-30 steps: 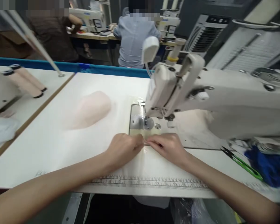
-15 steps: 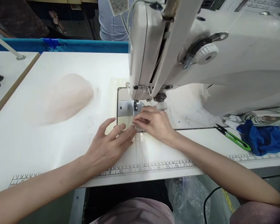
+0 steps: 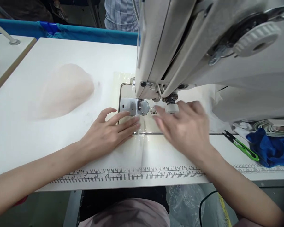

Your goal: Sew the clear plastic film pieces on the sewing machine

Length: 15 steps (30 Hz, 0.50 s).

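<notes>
Your left hand (image 3: 109, 134): spread flat on sheer fabric (image 3: 142, 149) by the needle plate (image 3: 129, 105).
Your right hand (image 3: 186, 127): open, blurred, over the tabletop (image 3: 26, 142).

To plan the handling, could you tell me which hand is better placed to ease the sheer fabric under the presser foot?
Probably the left hand: it lies flat on the sheer fabric, fingertips just before the presser foot. The right hand is blurred, further right.

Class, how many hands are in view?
2. Left hand flat on the fabric by the needle plate; right hand, blurred, under the machine. Others may be hidden.
</notes>
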Motion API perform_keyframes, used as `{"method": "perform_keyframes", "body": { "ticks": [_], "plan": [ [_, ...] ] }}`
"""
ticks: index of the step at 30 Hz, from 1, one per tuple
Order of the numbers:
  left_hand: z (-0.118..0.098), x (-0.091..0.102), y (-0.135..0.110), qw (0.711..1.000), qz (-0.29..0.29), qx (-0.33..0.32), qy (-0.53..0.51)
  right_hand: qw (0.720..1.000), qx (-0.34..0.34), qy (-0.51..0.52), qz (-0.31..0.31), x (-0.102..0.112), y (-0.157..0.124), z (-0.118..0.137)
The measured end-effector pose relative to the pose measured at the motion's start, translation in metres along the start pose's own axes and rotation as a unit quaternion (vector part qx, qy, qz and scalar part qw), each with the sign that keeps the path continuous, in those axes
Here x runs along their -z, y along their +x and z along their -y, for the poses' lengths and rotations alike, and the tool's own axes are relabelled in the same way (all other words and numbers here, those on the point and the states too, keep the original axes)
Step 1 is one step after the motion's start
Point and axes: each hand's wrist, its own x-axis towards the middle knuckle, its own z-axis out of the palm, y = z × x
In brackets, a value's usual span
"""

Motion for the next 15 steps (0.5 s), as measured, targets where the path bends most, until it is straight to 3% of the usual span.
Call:
{"method": "perform_keyframes", "body": {
  "ticks": [4, 8, 15],
  "plan": [
    [0.003, -0.001, 0.008, 1.000, 0.001, -0.009, 0.007, 0.996, 0.068, 0.060, 0.008, -0.014, -0.003, 0.017],
    [0.000, 0.001, 0.006, 1.000, 0.012, 0.007, 0.017, 0.996, 0.060, 0.068, 0.017, -0.024, -0.007, 0.021],
    [0.003, 0.001, 0.007, 1.000, 0.012, 0.006, 0.020, 0.996, 0.051, 0.071, 0.013, -0.024, -0.005, 0.018]
  ]
}}
